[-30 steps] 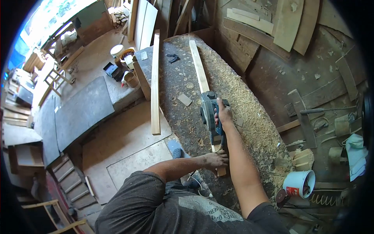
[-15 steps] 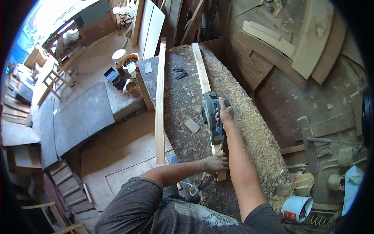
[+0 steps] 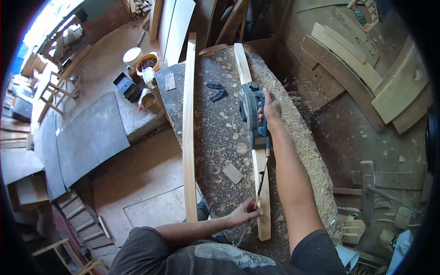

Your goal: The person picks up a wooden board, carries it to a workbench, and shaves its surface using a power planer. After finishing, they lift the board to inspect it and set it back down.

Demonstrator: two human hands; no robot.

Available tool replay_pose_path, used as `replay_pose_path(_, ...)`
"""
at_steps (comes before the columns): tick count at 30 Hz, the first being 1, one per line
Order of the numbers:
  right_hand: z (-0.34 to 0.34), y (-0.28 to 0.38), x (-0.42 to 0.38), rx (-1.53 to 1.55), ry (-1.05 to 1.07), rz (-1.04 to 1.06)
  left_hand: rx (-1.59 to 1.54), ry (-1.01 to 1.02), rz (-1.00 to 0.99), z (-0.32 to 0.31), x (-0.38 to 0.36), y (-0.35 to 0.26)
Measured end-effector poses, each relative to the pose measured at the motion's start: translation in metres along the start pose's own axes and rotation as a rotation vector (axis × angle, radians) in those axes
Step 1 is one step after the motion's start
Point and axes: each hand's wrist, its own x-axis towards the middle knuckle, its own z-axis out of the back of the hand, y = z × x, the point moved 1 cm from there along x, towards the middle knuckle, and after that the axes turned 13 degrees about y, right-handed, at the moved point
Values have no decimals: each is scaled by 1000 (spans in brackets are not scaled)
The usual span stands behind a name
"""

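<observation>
My right hand (image 3: 270, 107) is wrapped round the handle of a blue-grey electric planer (image 3: 252, 114), which rests on a narrow wooden board (image 3: 260, 172). Chips fly off to the right of the planer. Near the close end of that board, my left hand (image 3: 245, 212) pinches the planer's cord (image 3: 261, 185). A second long board (image 3: 188, 119) lies along the left side of the speckled workbench (image 3: 215, 151). Between the boards are a dark crumpled cloth (image 3: 216, 91) and a small flat grey piece (image 3: 233, 173).
Wood shavings (image 3: 305, 151) cover the bench's right side. Tubs, an orange bowl (image 3: 148, 63) and a dark open box (image 3: 127, 86) stand at the left. Curved planks (image 3: 348, 82) lie on the floor at right, and a small wooden stool (image 3: 57, 91) is far left.
The planer and my right hand have moved forward along the board, uncovering more of its near part. My left hand now has the cord between its fingers. The view has shifted slightly.
</observation>
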Motion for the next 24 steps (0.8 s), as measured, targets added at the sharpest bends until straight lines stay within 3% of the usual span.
replay_pose_path(1, -2, 5, 14, 0, -17, 8, -44, 262, 135, 7, -6, -7)
replay_pose_path(2, -5, 10, 28, 3, -34, 15, -93, 323, 345, 5, -20, -10)
replay_pose_path(4, -9, 21, 55, -3, -28, 23, 13, 483, 499, 24, -40, -7)
replay_pose_path(6, -12, 33, 81, -32, -36, 30, -58, 107, 539, 47, -60, -18)
replay_pose_path(8, -14, 41, 111, -27, -26, 30, -86, -239, 447, 85, -63, -43)
replay_pose_path(11, -22, 62, 147, -27, -12, 77, -30, -597, 143, 109, -57, -105)
replay_pose_path(14, -34, 89, 185, -26, -5, 106, -19, -544, 178, 117, -47, -127)
replay_pose_path(18, -44, 113, 261, 16, -14, 123, -78, -366, 44, 125, -23, -138)
replay_pose_path(24, -47, 146, 362, 57, -2, 173, -155, -234, 112, 139, -27, -131)
